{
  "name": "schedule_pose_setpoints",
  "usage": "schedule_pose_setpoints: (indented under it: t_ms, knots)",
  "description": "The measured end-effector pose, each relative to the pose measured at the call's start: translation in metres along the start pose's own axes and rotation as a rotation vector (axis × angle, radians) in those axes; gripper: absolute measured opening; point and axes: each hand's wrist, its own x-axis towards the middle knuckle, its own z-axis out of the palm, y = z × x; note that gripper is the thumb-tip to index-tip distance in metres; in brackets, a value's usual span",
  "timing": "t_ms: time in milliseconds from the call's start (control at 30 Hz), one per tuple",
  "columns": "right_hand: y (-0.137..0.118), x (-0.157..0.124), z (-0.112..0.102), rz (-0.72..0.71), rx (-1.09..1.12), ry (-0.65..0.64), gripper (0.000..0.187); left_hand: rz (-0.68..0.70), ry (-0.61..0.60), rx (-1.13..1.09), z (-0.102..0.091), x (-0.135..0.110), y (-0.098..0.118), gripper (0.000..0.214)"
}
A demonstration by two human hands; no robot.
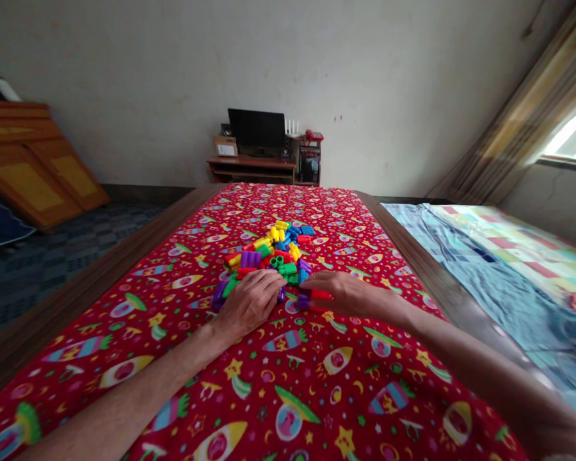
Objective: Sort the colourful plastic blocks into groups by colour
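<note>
A loose pile of plastic building blocks [277,248] in yellow, blue, green, red and purple lies on the red patterned cloth [288,378]. My left hand [253,296] rests at the pile's near edge, palm down, its fingers curled together. What is under its fingertips is hidden; a purple block [281,295] shows just beside them. To its left lie purple and green blocks [222,293]. My right hand [336,289] is closed over a red block [321,294], with a purple block [303,301] at the red one's left end. The hands are slightly apart.
The cloth covers a long table with dark wooden edges [441,288]. A bed [499,269] stands to the right and a wooden cabinet [41,163] to the left. Against the far wall, a desk [254,164] carries a monitor [257,130].
</note>
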Motion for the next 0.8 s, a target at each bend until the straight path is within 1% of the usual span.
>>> schedule_pose_setpoints:
  t_ms: [100, 167, 200, 233, 333, 400, 467, 533, 600, 700, 800]
  knots:
    - [-0.009, 0.019, 0.02, -0.106, -0.156, -0.064, 0.021, 0.002, -0.028, 0.039, -0.002, 0.0, 0.001, 0.026]
    - [-0.005, 0.03, 0.022, -0.119, -0.15, -0.093, 0.018, -0.021, -0.041, 0.057, -0.003, 0.0, 0.002, 0.026]
    - [0.0, 0.036, 0.02, -0.09, -0.134, -0.082, 0.019, -0.033, -0.043, 0.059, -0.004, 0.0, 0.003, 0.026]
    - [0.008, 0.043, 0.017, -0.03, -0.124, -0.043, 0.02, -0.044, -0.045, 0.057, -0.004, 0.0, 0.003, 0.026]
    - [0.036, 0.07, 0.01, 0.185, -0.181, 0.144, 0.021, -0.051, -0.052, 0.054, -0.003, 0.0, 0.003, 0.024]
    - [0.054, 0.087, 0.012, 0.226, -0.257, 0.188, 0.024, -0.053, -0.053, 0.053, -0.003, 0.0, 0.002, 0.023]
    - [0.067, 0.098, 0.016, 0.219, -0.324, 0.177, 0.027, -0.057, -0.044, 0.04, -0.002, 0.0, 0.002, 0.022]
    - [0.077, 0.099, 0.018, 0.222, -0.364, 0.151, 0.025, -0.062, -0.034, 0.014, -0.001, -0.001, 0.001, 0.023]
    - [0.084, 0.093, 0.017, 0.255, -0.364, 0.111, 0.025, -0.06, -0.03, -0.015, -0.001, -0.002, 0.001, 0.024]
    - [0.095, 0.079, 0.012, 0.347, -0.293, 0.033, 0.03, -0.051, -0.027, -0.036, 0.0, -0.002, 0.0, 0.024]
    - [0.1, 0.068, 0.005, 0.402, -0.242, 0.012, 0.029, -0.04, -0.017, -0.037, 0.0, -0.001, 0.0, 0.024]
